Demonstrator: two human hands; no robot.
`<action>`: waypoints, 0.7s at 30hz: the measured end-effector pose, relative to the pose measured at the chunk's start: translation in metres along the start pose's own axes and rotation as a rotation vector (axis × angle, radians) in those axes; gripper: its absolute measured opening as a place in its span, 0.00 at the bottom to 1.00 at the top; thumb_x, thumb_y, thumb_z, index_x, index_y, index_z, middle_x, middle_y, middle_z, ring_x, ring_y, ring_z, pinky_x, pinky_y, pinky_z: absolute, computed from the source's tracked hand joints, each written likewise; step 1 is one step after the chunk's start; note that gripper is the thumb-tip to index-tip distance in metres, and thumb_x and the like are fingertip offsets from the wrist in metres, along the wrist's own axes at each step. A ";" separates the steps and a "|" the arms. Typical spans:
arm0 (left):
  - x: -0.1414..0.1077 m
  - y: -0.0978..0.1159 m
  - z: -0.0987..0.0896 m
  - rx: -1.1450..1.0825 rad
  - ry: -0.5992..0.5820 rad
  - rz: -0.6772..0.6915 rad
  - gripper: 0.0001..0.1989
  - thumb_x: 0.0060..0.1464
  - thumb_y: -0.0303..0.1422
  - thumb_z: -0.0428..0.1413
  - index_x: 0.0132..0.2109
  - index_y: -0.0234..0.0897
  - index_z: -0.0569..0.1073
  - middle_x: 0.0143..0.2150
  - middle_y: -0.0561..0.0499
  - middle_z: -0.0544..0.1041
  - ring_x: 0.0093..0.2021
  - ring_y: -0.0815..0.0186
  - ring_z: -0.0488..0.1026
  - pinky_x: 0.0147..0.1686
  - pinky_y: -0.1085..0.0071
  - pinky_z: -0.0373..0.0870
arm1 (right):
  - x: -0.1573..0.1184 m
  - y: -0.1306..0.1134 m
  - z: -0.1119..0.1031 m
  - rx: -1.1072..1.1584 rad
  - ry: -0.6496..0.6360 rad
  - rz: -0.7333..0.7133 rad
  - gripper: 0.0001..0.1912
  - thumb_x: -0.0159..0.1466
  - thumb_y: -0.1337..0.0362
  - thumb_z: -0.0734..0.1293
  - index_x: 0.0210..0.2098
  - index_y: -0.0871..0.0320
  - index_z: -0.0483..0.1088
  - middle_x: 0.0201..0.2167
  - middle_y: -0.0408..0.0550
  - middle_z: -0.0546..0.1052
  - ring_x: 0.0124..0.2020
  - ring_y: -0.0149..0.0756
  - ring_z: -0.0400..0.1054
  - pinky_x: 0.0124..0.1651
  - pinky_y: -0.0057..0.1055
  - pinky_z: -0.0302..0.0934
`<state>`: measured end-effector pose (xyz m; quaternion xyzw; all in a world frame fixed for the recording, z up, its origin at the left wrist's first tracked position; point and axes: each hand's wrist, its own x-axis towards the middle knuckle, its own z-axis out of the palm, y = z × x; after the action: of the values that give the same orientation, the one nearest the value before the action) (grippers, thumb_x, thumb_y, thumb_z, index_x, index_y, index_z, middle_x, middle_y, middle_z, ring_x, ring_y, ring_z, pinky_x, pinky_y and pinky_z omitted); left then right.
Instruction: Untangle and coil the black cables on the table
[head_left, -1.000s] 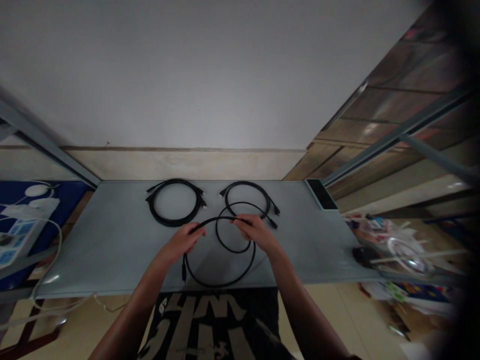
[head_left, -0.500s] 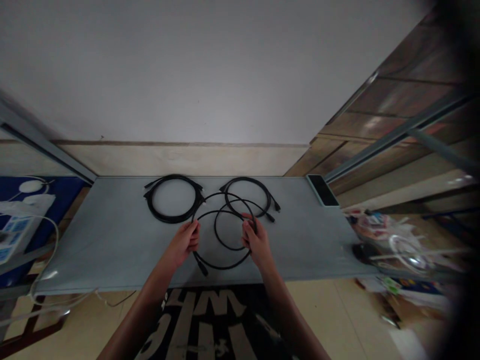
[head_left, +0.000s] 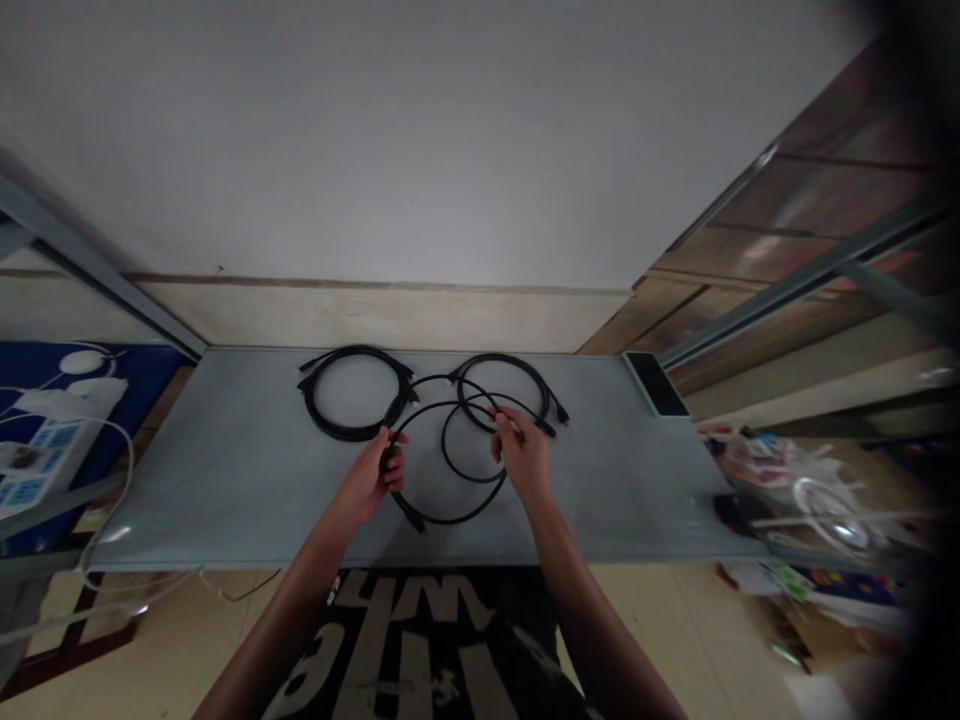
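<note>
1. The left hand (head_left: 373, 478) has its grip closed around the left side of a thin black cable looped into rings (head_left: 450, 455), just below the middle of the frame; the fingers wrap the strand while the thumb lies on top.
2. The right hand (head_left: 525, 458) pinches the same cable at the right side of its loops, fingertips closed on the strand near the middle of the frame.
3. The cable forms a large ring between the two hands and a smaller ring inside it; its lower arc lies on the counter (head_left: 225, 480), and one dark plug end (head_left: 415, 520) points down and right, below the left hand.
4. The top of the held loops reaches up between two other coils and crosses the lower edge of the right one.
5. A thicker black coiled cable (head_left: 352, 400) lies flat on the counter up and left of the left hand, just beside the held loops.
6. A thinner black coiled cable (head_left: 510, 390) lies above the right hand, its plug ends trailing to the right.
7. A dark flat rectangular device (head_left: 658, 383) rests at the counter's upper right corner, well apart from the hands.
8. A white looped cord (head_left: 112, 450) hangs at the left edge of the frame, beyond the counter.
</note>
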<state>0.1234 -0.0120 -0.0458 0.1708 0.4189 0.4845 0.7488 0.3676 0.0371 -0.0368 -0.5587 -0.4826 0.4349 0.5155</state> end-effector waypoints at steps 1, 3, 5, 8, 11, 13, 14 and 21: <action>0.000 0.001 -0.001 -0.025 -0.008 -0.014 0.26 0.54 0.54 0.62 0.43 0.35 0.70 0.25 0.61 0.57 0.20 0.76 0.52 0.19 0.78 0.53 | 0.001 0.001 0.000 -0.001 0.014 -0.021 0.20 0.65 0.47 0.67 0.42 0.59 0.72 0.33 0.49 0.77 0.20 0.27 0.65 0.19 0.27 0.58; 0.000 0.004 -0.003 -0.069 -0.016 -0.030 0.25 0.54 0.53 0.63 0.41 0.35 0.70 0.24 0.61 0.57 0.20 0.76 0.52 0.19 0.78 0.53 | 0.003 0.004 0.000 0.071 0.048 -0.036 0.19 0.66 0.47 0.65 0.39 0.58 0.69 0.37 0.50 0.77 0.23 0.30 0.70 0.21 0.28 0.63; 0.001 0.006 -0.004 -0.084 -0.003 -0.018 0.24 0.53 0.51 0.65 0.40 0.35 0.69 0.24 0.60 0.59 0.20 0.76 0.53 0.19 0.78 0.53 | 0.003 0.006 0.002 0.204 0.076 -0.002 0.18 0.66 0.47 0.66 0.39 0.56 0.67 0.39 0.49 0.77 0.25 0.31 0.72 0.22 0.28 0.66; 0.003 0.007 -0.002 -0.066 0.040 0.063 0.23 0.52 0.48 0.66 0.37 0.35 0.67 0.25 0.59 0.62 0.20 0.75 0.56 0.19 0.77 0.54 | 0.002 0.008 0.004 0.396 0.080 0.091 0.17 0.64 0.48 0.68 0.40 0.54 0.65 0.38 0.46 0.78 0.25 0.32 0.74 0.22 0.28 0.68; 0.005 0.003 0.002 -0.047 0.075 0.149 0.23 0.51 0.48 0.66 0.37 0.36 0.67 0.27 0.57 0.65 0.22 0.74 0.60 0.21 0.76 0.58 | 0.000 0.008 0.005 0.454 -0.003 0.167 0.17 0.62 0.49 0.70 0.39 0.55 0.67 0.36 0.46 0.80 0.25 0.36 0.76 0.23 0.31 0.70; 0.005 0.002 0.005 -0.020 0.091 0.175 0.23 0.51 0.49 0.66 0.38 0.36 0.67 0.29 0.55 0.67 0.23 0.73 0.62 0.22 0.75 0.59 | -0.002 0.007 0.003 0.423 -0.078 0.198 0.18 0.61 0.50 0.71 0.42 0.56 0.70 0.35 0.48 0.81 0.24 0.37 0.76 0.23 0.32 0.71; 0.004 0.002 0.006 0.001 0.099 0.182 0.23 0.51 0.49 0.66 0.39 0.36 0.67 0.30 0.55 0.68 0.23 0.73 0.62 0.22 0.76 0.59 | -0.002 0.006 0.001 0.402 -0.105 0.202 0.20 0.61 0.50 0.71 0.45 0.57 0.71 0.34 0.49 0.81 0.23 0.38 0.76 0.22 0.33 0.71; -0.003 0.012 0.015 0.263 0.122 0.284 0.22 0.56 0.50 0.62 0.41 0.36 0.69 0.30 0.54 0.69 0.25 0.72 0.63 0.21 0.76 0.59 | -0.009 -0.009 -0.018 0.323 -0.241 0.144 0.25 0.62 0.51 0.73 0.53 0.57 0.75 0.43 0.55 0.82 0.31 0.43 0.80 0.35 0.43 0.77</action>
<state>0.1284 -0.0065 -0.0277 0.2946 0.4949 0.5357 0.6175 0.3833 0.0252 -0.0267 -0.4457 -0.4235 0.6061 0.5046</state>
